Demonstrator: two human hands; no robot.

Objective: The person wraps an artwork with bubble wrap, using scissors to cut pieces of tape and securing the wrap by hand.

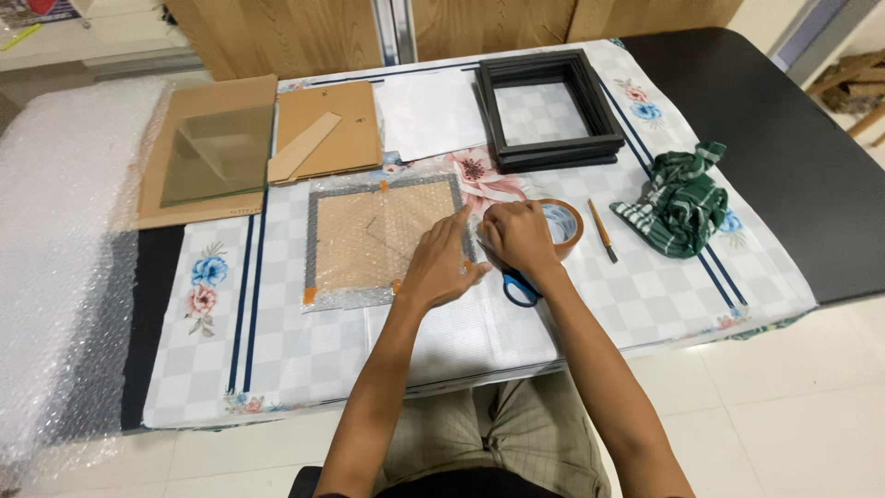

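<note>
Fingers of the left hand are spread flat on the bubble-wrapped frame at mid-bench; the right hand is closed on tape beside the tape roll. The parcel is judged light, slippery and fragile, best gripped along its edges.

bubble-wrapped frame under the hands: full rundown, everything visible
The bubble-wrapped frame is a flat, roughly square dark-edged frame with a tan backing, seen through clear bubble wrap. It lies flat on the checked floral tablecloth, in front of the person. Small orange tape pieces hold the wrap at its top edge, lower left corner and lower right edge. The left hand presses on its right edge; the right hand is right beside that edge, though contact cannot be told.
</note>
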